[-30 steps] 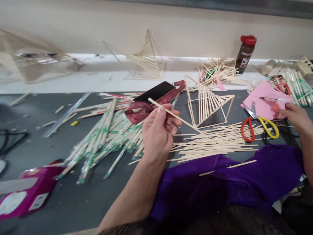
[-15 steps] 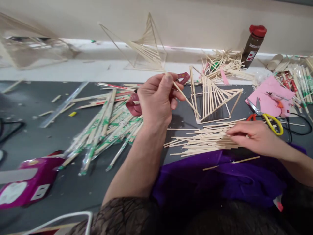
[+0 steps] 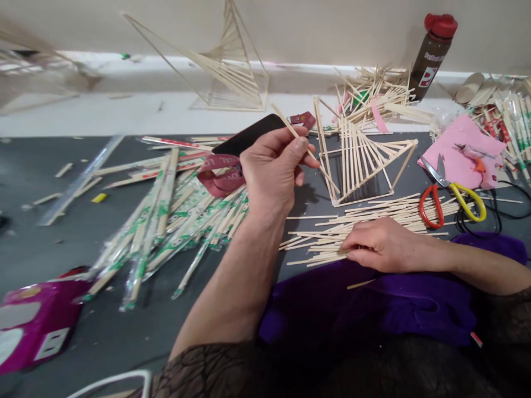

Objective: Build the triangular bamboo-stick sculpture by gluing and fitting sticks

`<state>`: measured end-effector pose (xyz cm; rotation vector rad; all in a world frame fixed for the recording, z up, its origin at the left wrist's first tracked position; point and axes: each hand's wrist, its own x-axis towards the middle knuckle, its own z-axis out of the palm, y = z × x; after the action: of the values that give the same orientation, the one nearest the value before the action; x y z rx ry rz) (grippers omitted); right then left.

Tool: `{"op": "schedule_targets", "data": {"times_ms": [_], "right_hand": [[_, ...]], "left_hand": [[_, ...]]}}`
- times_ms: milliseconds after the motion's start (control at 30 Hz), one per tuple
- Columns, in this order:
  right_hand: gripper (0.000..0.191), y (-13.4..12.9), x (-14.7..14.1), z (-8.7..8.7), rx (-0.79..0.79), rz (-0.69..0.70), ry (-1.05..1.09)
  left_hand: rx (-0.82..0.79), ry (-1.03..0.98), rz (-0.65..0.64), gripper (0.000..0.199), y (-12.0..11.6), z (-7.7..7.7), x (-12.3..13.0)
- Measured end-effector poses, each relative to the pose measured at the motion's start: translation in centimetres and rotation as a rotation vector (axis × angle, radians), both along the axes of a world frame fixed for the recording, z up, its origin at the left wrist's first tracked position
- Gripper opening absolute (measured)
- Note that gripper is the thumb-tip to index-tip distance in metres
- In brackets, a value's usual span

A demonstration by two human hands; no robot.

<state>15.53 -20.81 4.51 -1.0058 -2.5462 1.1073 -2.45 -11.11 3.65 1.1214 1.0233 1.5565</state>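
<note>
My left hand (image 3: 269, 171) is raised over the desk, thumb and fingers pinching a thin wooden stick (image 3: 282, 117) that slants up past the fingertips. My right hand (image 3: 388, 244) rests low over a pile of loose wooden sticks (image 3: 319, 243), its fingers drawn together at the front part of the pile; whether a stick is between them is hidden. Just behind the pile stands a small stick frame (image 3: 375, 171), its sloping sticks fanned out. A dark flat object (image 3: 244, 135) and a reddish printed strap (image 3: 219, 174) lie behind and beside my left hand.
Wrapped chopsticks (image 3: 166, 221) cover the desk at left, near a magenta package (image 3: 45, 315). At right lie scissors (image 3: 446, 182), pink paper (image 3: 464, 149) and a cable. A bottle (image 3: 431, 61) and a larger stick model (image 3: 228, 72) stand behind. Purple cloth (image 3: 373, 309) covers my lap.
My right hand has moved left and toward me, down onto the near sticks. My left hand has tilted the stick so its upper end shows, and the view has shifted slightly.
</note>
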Motion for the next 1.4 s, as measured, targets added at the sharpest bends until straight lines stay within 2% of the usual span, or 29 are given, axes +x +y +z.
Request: {"op": "schedule_targets", "data": {"times_ms": [267,367,433,500,600,700,800,900,1000,1233,1400], "right_hand": [[0.018,0.7,1.0,-0.5,-0.072,-0.006,0.064],[0.017,0.7,1.1,-0.7,-0.055,-0.01,0.044],[0.018,0.5,1.3,-0.2,-0.024,0.01,0.045],[0.019,0.4,1.9,1.3,0.018,0.033,0.072],[0.021,1.1,3.0,4.9,0.127,-0.004,0.151],[0.019,3.5,3.8,8.5,0.246,-0.177,0.171],[0.016,6.7,3.5,10.1,0.282,-0.332,0.118],[0.015,9.5,2.1,9.9,0.279,-0.361,0.088],[0.017,10.9,0.5,9.3,0.218,-0.345,0.089],[0.017,11.8,-1.2,8.4,-0.011,-0.344,0.257],[0.015,12.0,-1.7,8.1,-0.023,-0.408,0.262]], "left_hand": [[-0.082,0.003,0.006,0.01,0.1,-0.8,-0.5],[-0.09,-0.006,0.02,0.014,0.2,-0.9,-0.6],[-0.097,-0.013,0.023,0.016,0.1,-0.8,-0.5],[-0.112,-0.022,0.011,0.017,-0.1,-0.4,-0.4],[-0.157,-0.048,-0.03,0.022,-0.6,0.5,-0.3],[-0.216,-0.076,-0.073,0.022,-1.2,1.3,-0.1],[-0.265,-0.093,-0.098,0.022,-1.6,1.7,0.3],[-0.288,-0.106,-0.108,0.022,-1.8,2.1,0.8],[-0.273,-0.103,-0.101,0.023,-2.0,2.5,1.2],[-0.232,-0.028,-0.092,0.024,-1.6,2.5,1.6],[-0.173,-0.03,-0.109,0.023,-1.0,2.1,2.2]]}}
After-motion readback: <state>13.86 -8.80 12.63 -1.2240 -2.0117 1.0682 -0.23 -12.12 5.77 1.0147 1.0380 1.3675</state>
